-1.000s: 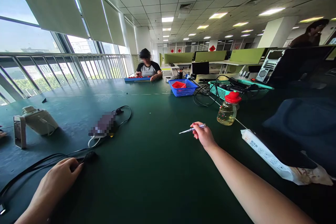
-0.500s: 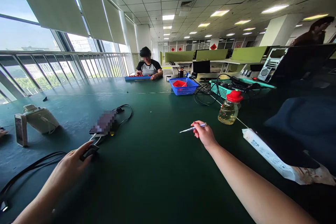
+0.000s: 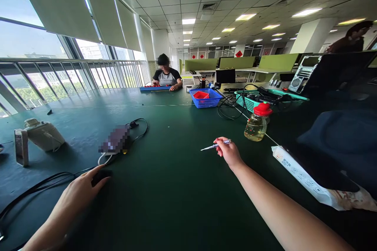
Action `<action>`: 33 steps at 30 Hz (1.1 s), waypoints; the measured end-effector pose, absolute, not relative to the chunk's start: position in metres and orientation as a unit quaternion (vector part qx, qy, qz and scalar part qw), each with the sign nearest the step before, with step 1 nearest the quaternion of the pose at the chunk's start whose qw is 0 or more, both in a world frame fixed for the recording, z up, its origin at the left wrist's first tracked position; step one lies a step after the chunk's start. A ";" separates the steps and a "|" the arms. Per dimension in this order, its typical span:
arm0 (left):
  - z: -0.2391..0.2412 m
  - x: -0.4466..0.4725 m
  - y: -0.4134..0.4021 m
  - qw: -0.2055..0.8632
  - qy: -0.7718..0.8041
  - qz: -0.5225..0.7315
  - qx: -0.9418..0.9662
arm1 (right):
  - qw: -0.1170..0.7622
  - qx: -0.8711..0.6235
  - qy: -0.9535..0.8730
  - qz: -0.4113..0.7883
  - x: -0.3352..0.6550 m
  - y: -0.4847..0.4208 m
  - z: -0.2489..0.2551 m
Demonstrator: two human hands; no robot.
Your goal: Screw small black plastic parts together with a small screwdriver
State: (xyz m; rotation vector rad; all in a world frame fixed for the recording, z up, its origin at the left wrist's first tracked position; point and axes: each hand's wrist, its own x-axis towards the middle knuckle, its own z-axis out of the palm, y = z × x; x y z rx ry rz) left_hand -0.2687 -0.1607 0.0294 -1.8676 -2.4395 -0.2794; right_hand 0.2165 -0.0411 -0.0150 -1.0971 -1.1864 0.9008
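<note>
Your hands are well apart: the right (image 3: 227, 153) pinches a slim pen-like tool (image 3: 208, 147), whose tip points left across the table (image 3: 167, 204), into the space between your hands. Your left (image 3: 77, 193) reaches low over the table, thumb and forefinger parted around a dark object (image 3: 101, 175); whether they grip it cannot be told, and it lies just beyond your palm, near the phone's (image 3: 116, 140) white cable (image 3: 102, 159).
</note>
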 end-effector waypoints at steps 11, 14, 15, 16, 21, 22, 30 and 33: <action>0.079 -0.140 -0.139 -0.047 -0.626 -0.184 -0.756 | 0.601 -0.464 -0.539 0.365 0.209 -0.046 -0.007; 0.081 -0.071 -0.118 -0.069 -0.539 -0.189 -0.818 | 0.589 -0.472 -0.553 0.352 0.207 -0.048 -0.006; 0.079 -0.052 -0.108 -0.076 -0.517 -0.185 -0.832 | 0.584 -0.476 -0.560 0.345 0.207 -0.049 -0.007; 0.076 -0.035 -0.098 -0.080 -0.499 -0.180 -0.844 | 0.578 -0.480 -0.569 0.335 0.207 -0.050 -0.007; 0.051 0.007 -0.049 -0.066 -0.484 -0.135 -0.862 | 0.552 -0.493 -0.629 0.238 0.208 -0.054 -0.003; 0.046 0.008 -0.043 -0.062 -0.486 -0.137 -0.861 | 0.550 -0.493 -0.638 0.217 0.208 -0.055 -0.002; 0.016 -0.008 -0.030 -0.119 -0.472 -0.201 -0.850 | 0.515 -0.448 -0.724 0.096 0.195 -0.060 0.000; 0.012 -0.011 -0.027 -0.195 -0.493 -0.242 -0.813 | 0.507 -0.414 -0.752 0.073 0.191 -0.067 0.004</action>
